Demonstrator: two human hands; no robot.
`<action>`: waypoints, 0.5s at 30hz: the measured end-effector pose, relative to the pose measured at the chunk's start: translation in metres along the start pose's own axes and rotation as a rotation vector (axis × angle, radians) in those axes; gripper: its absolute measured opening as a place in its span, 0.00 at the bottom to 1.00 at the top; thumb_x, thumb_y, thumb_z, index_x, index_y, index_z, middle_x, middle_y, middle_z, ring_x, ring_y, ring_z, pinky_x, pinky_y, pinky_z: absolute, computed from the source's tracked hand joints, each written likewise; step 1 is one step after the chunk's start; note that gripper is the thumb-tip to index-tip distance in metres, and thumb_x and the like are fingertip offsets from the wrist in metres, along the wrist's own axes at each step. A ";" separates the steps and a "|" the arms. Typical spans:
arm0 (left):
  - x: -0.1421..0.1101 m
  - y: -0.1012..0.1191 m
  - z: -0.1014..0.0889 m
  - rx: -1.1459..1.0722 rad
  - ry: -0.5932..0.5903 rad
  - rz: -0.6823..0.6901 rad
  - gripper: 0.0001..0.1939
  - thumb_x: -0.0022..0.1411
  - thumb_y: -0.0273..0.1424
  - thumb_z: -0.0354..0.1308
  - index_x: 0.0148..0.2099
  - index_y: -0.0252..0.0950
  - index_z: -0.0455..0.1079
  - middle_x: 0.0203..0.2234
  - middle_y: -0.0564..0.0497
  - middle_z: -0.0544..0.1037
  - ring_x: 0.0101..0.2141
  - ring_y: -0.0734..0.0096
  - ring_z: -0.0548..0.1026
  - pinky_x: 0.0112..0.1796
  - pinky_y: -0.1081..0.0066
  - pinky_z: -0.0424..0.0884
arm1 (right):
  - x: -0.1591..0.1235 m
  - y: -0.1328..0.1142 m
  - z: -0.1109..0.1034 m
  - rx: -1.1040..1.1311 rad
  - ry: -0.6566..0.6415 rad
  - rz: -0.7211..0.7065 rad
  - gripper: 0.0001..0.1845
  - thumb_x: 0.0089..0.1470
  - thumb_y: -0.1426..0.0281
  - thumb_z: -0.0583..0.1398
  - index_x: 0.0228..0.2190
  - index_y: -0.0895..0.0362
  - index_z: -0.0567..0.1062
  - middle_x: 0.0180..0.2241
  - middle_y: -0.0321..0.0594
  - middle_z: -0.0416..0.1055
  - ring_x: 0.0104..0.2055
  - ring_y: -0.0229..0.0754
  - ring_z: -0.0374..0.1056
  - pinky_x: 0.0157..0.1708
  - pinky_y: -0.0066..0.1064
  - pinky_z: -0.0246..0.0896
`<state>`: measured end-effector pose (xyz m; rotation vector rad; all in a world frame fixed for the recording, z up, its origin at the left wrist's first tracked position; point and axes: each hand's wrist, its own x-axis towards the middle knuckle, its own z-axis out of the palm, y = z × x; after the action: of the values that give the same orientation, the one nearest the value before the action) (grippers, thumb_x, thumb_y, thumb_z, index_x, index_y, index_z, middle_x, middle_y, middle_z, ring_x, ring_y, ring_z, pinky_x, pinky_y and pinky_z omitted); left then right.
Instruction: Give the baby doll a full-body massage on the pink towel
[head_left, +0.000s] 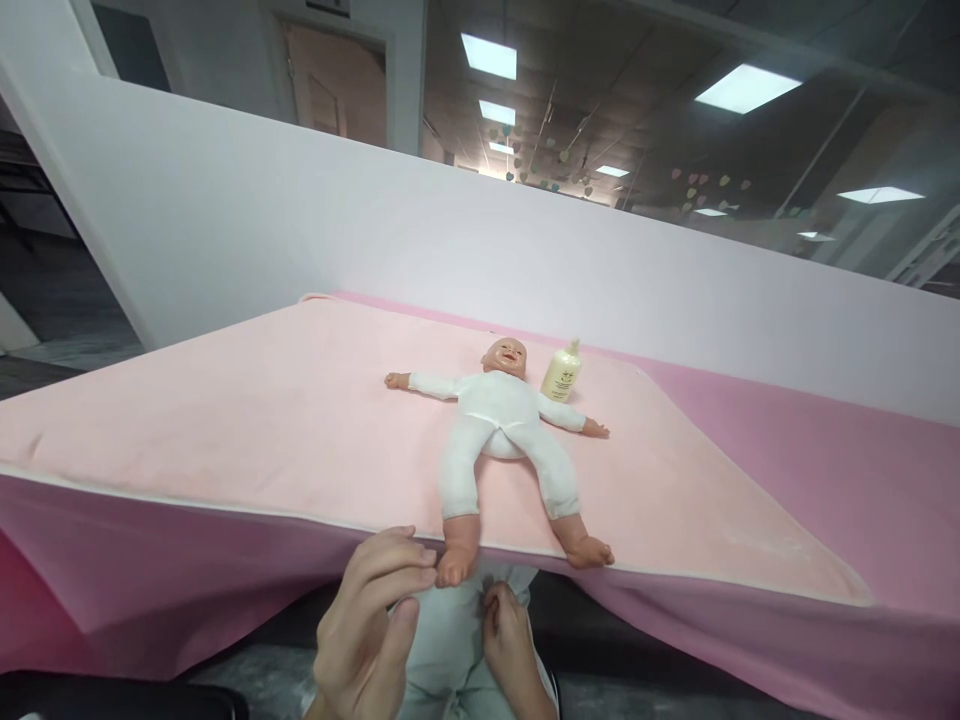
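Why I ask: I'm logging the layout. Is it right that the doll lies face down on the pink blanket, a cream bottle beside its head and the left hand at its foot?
Not quite. The head view shows the doll lying face up. The rest holds: it lies on the pink blanket, the cream bottle is beside its head, and the left hand is at its foot.

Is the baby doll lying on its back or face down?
On its back: the baby doll lies face up, limbs spread, on the pink towel.

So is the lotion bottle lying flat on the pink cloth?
No, the lotion bottle stands upright on the pink cloth, just beside the head of the baby doll.
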<state>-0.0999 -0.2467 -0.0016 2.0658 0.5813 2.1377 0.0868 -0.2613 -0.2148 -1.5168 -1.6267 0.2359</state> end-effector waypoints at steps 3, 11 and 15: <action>-0.001 -0.001 -0.001 0.002 -0.008 0.004 0.14 0.56 0.18 0.49 0.41 0.33 0.71 0.36 0.46 0.74 0.39 0.64 0.73 0.44 0.58 0.70 | 0.001 -0.003 -0.003 0.009 -0.028 0.031 0.14 0.50 0.82 0.45 0.27 0.56 0.65 0.26 0.39 0.67 0.30 0.39 0.67 0.32 0.27 0.58; -0.004 -0.002 -0.005 0.036 -0.006 -0.003 0.13 0.55 0.18 0.50 0.40 0.32 0.71 0.35 0.46 0.74 0.40 0.64 0.73 0.44 0.59 0.70 | 0.011 -0.013 -0.012 -0.082 -0.195 0.212 0.12 0.45 0.83 0.48 0.25 0.58 0.68 0.24 0.39 0.69 0.26 0.39 0.66 0.27 0.25 0.52; -0.004 -0.003 -0.005 0.054 0.003 -0.012 0.12 0.56 0.20 0.50 0.40 0.34 0.72 0.34 0.46 0.75 0.39 0.64 0.73 0.42 0.59 0.71 | 0.017 -0.023 -0.021 -0.174 -0.257 0.220 0.15 0.45 0.83 0.48 0.27 0.58 0.70 0.23 0.40 0.71 0.25 0.39 0.66 0.25 0.26 0.47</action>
<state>-0.1055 -0.2464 -0.0067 2.0813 0.6579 2.1414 0.0870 -0.2600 -0.1791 -1.8641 -1.7124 0.4342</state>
